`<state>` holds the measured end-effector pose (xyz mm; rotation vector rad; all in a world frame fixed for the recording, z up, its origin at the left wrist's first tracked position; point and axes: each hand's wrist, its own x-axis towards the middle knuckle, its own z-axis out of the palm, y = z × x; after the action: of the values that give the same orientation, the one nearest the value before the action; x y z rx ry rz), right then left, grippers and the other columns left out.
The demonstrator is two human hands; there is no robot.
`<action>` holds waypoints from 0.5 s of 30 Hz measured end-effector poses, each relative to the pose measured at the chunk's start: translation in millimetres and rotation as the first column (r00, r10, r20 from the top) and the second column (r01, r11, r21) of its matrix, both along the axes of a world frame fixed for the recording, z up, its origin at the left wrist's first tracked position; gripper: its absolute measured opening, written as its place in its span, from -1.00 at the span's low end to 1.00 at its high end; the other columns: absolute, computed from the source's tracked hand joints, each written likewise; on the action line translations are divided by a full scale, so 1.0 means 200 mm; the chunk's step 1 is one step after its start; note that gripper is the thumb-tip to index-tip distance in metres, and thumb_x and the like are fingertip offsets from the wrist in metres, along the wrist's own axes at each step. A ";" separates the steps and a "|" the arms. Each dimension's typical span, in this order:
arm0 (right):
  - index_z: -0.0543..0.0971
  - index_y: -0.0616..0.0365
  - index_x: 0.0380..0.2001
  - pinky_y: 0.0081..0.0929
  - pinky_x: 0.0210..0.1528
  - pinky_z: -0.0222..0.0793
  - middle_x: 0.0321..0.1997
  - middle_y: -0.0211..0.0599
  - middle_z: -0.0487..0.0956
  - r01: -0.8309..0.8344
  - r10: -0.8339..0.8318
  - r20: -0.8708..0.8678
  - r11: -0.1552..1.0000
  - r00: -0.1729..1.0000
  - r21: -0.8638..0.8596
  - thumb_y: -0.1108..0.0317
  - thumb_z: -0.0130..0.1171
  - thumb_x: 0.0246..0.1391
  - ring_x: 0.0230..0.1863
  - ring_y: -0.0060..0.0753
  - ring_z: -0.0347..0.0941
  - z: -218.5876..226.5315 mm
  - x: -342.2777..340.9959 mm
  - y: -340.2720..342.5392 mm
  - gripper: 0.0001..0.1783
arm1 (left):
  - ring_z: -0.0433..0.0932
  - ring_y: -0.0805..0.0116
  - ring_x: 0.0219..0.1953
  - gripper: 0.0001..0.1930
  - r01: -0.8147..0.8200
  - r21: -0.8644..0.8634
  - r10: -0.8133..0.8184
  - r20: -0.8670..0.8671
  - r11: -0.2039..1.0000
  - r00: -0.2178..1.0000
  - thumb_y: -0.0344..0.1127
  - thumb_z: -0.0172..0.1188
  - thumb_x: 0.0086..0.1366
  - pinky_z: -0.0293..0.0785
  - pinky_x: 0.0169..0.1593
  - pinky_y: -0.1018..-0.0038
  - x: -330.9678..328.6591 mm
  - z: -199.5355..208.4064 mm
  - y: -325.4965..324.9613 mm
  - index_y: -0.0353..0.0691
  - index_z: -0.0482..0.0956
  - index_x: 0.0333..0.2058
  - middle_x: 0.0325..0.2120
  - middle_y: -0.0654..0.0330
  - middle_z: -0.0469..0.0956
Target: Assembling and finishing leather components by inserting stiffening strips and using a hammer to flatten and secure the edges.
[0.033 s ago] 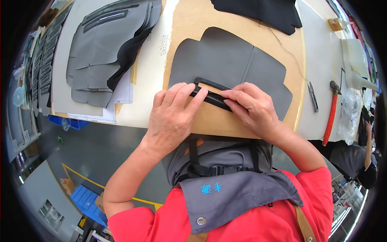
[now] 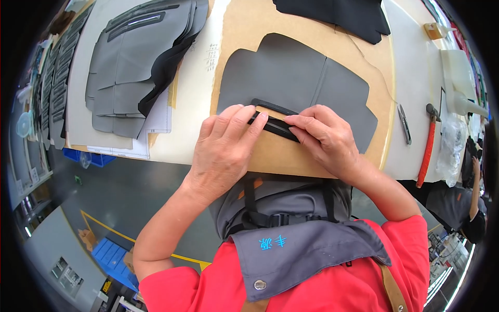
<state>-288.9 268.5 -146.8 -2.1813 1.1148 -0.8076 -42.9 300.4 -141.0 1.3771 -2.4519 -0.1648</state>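
A flat grey panel (image 2: 283,67) with notched corners lies before me. Black edging (image 2: 274,106) runs along a cut at its near side. Just nearer is a narrow black strip (image 2: 280,130), slanting between my hands, with a sliver of tan board showing between it and the edging. My left hand (image 2: 223,143) is closed at the strip's left end, index fingertip pressed on top and thumb hidden. At the right end, my right hand (image 2: 325,138) pinches the strip between thumb and fingers. Whether the strip is joined to the panel I cannot tell.
Stacked grey panels (image 2: 132,67) lie at the left over paper sheets. Black pieces (image 2: 338,15) sit at the far edge. On the right are a small cutter (image 2: 404,125), a red-handled hammer (image 2: 429,145), a clear plastic bag (image 2: 451,151) and a pale bottle (image 2: 460,73).
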 end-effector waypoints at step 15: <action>0.68 0.21 -0.03 -0.39 -0.23 0.57 -0.18 -0.27 0.56 -0.212 0.150 -0.216 0.929 0.965 -0.304 0.49 0.30 -0.14 -0.23 -0.26 0.50 -0.04 -0.04 -0.01 -0.52 | 0.52 0.17 0.10 -0.46 0.085 0.093 -0.084 -0.017 0.992 0.996 -0.55 0.26 0.19 0.38 0.18 0.22 -0.01 0.03 -0.01 -0.17 0.60 0.19 0.03 0.14 0.52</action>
<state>-297.8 266.0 -154.0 -2.6407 0.8954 -0.7554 -45.0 299.1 -134.2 1.3057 -2.5220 -0.3117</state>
